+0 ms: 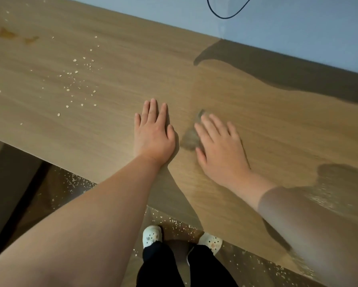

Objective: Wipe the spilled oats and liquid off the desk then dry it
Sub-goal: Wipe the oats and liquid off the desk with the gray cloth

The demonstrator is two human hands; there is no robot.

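Oats lie scattered well left of the fingers.

The wooden surface is strewn on its left part with oat flakes, and a brown liquid smear is seen beyond them.

Probably a room in a home: a long wood-grain desk lies under the fingers. Beyond them, a pale blue wall with a dangling dark cable. Behind them, white clogs on a wooden floor.
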